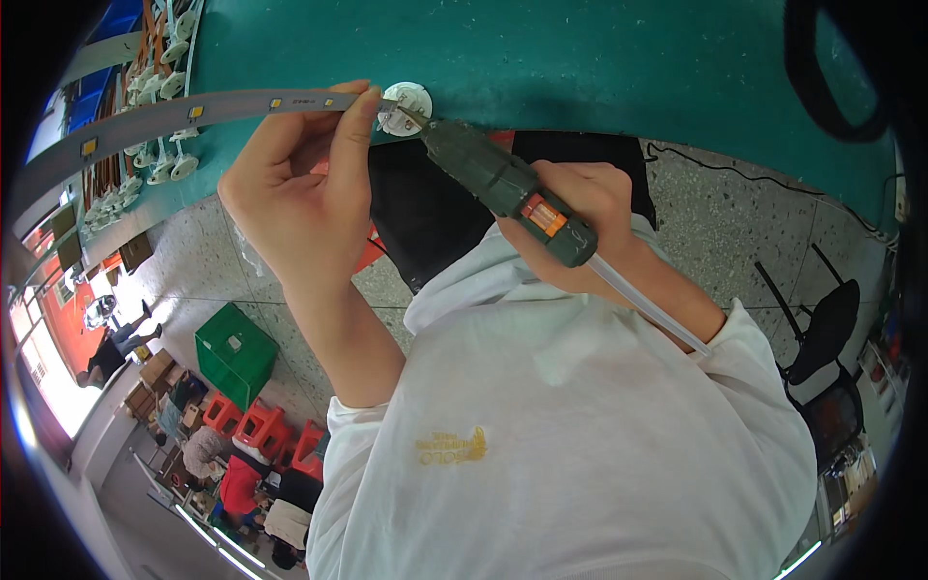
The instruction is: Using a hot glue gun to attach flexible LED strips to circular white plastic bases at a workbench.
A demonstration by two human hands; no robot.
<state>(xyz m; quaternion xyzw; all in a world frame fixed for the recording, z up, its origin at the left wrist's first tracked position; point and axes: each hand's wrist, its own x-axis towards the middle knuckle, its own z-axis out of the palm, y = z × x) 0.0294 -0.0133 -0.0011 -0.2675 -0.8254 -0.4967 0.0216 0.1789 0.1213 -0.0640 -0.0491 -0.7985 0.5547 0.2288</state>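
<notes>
Between the thumb and fingers of my left hand [314, 188] is the end of a grey LED strip [237, 105] with small yellow chips, which curves away to the left. My right hand [594, 208] is wrapped round a dark green hot glue gun [483, 172], and a pale glue stick [648, 304] juts from its back end. The gun's nozzle points at the strip's end, over a round white piece [414, 95] by the green table's [580, 63] near edge. Whether the nozzle touches the strip or the white piece I cannot tell.
Several white round-based pieces with brown wires [159, 145] lie at the table's left. A black cable [754, 176] runs below the table's right side. On the floor stand a green bin [235, 353], red stools [259, 425] and a black chair [826, 333]. Other people sit far left.
</notes>
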